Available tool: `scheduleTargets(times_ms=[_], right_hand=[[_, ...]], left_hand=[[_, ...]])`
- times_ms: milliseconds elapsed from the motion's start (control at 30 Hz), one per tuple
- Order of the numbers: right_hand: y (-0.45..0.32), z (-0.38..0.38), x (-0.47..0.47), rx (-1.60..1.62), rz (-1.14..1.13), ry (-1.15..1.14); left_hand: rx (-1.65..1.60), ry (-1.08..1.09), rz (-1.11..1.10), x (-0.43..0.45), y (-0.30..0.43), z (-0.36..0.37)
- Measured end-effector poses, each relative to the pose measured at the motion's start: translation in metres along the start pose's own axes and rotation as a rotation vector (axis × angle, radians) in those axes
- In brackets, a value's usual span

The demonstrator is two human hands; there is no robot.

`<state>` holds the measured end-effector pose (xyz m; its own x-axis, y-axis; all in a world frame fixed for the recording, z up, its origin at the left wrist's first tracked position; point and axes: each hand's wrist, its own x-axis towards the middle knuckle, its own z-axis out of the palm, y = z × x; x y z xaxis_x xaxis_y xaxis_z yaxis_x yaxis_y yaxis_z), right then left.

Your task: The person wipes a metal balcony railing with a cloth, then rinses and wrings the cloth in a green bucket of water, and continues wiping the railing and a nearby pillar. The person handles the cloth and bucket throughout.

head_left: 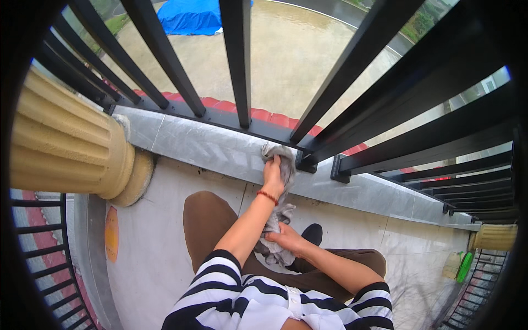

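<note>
My left hand (pixel 274 176) presses one end of a grey, wet-looking cloth (pixel 284 214) onto the grey stone ledge (pixel 206 144), close under the bottom rail of the black metal railing (pixel 243 82). A red bead bracelet circles that wrist. Lower down, above my crouched legs, my right hand (pixel 287 239) grips the bunched other part of the same cloth. The cloth runs between both hands. Some fingertips are hidden in its folds.
A fluted yellow column (pixel 70 136) stands at the left beside an orange oval mat or sticker (pixel 111 234). Pale floor tiles (pixel 148 268) lie under me. A green round object (pixel 464 267) is at the far right. Beyond the railing are red roof tiles (pixel 264 114) and a blue tarp (pixel 190 17).
</note>
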<state>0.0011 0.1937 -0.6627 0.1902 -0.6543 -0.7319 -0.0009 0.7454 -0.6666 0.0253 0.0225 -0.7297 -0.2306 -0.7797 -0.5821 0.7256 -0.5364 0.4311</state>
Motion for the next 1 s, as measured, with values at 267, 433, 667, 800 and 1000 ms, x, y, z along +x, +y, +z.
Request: scheduleTargets(times_ms=[267, 433, 667, 800, 1000], right_hand=[[-0.071, 0.008, 0.003, 0.183, -0.001, 0.026], [-0.089, 0.013, 0.006, 0.185, -0.040, -0.023], [-0.101, 0.016, 0.011, 0.227, -0.057, -0.017], [-0.081, 0.007, 0.022, 0.238, -0.008, 0.012], [-0.088, 0.024, 0.022, 0.222, 0.034, 0.016]], left_hand=[[-0.581, -0.086, -0.354, -0.015, 0.049, 0.039], [-0.712, -0.064, -0.191, 0.018, 0.109, -0.009], [-0.666, 0.049, 0.216, 0.048, 0.141, -0.050], [-0.509, -0.002, 0.174, 0.024, 0.079, 0.000], [-0.408, -0.083, 0.182, -0.002, 0.084, 0.007]])
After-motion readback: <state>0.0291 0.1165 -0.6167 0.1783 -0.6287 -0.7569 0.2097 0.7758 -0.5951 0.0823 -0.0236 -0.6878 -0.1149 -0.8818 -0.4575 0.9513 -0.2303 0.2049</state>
